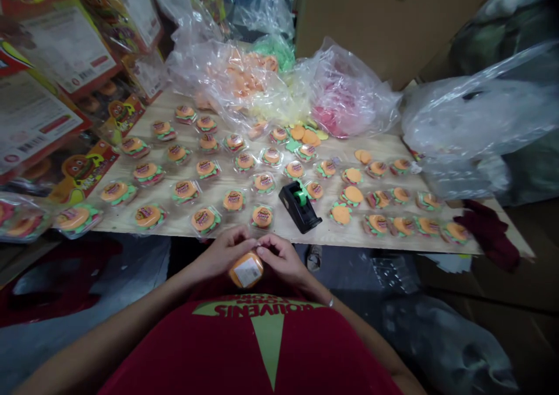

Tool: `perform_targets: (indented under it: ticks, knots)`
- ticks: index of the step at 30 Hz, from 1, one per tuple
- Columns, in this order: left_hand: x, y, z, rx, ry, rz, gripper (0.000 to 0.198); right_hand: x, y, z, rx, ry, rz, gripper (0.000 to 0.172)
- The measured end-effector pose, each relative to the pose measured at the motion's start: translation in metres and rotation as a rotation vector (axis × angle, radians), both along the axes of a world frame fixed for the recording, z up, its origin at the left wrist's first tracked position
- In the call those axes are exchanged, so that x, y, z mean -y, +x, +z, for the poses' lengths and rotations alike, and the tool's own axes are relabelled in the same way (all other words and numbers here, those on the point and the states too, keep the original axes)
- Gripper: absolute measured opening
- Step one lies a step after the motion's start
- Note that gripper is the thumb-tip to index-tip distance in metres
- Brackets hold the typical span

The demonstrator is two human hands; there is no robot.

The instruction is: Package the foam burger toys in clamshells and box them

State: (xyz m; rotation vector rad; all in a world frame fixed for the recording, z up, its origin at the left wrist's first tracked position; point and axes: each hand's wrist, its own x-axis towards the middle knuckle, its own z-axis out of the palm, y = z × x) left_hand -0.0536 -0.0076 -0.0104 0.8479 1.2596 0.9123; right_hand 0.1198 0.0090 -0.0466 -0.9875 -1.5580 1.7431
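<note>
My left hand (229,248) and my right hand (283,256) meet in front of my red shirt, just off the table's near edge. Between them is a packed toy burger (246,270) with an orange bun and a white label facing up. Both hands pinch its upper edge, fingertips nearly touching. Right beyond my hands, another packed toy burger (262,215) lies on the table. A black tape dispenser (300,207) with a green core stands a little to the right of it.
Rows of packed toy burgers (149,215) cover the wooden table (279,237). Clear bags of orange pieces (244,71) and pink pieces (336,101) lie at the back. Printed retail packs (65,51) hang at left. A dark red cloth (491,232) drapes over the right edge.
</note>
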Motion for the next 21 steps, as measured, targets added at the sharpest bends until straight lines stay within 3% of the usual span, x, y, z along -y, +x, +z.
perform_targets:
  ticks: [4, 7, 11, 15, 18, 21]
  knots:
    - [0.020, 0.006, -0.003, 0.096, -0.102, 0.026, 0.022, 0.008, 0.008, 0.000, -0.006, -0.013, -0.040, 0.020]
    - [0.031, 0.007, -0.007, 0.128, -0.152, 0.021, 0.027, 0.005, 0.015, 0.005, -0.001, -0.069, 0.015, 0.018]
    - [0.035, 0.006, -0.007, 0.090, -0.120, -0.024, 0.030, -0.005, 0.021, 0.010, 0.037, 0.050, 0.152, 0.016]
    - [0.038, -0.001, -0.002, -0.048, -0.105, 0.004, 0.031, -0.011, 0.034, 0.011, 0.093, 0.063, 0.149, 0.019]
    - [0.039, -0.007, 0.001, -0.218, 0.008, -0.055, 0.028, -0.017, 0.040, 0.015, 0.109, 0.046, 0.275, 0.020]
    - [0.038, -0.009, 0.003, -0.250, 0.104, -0.172, 0.027, -0.027, 0.035, 0.027, 0.132, 0.181, 0.459, 0.018]
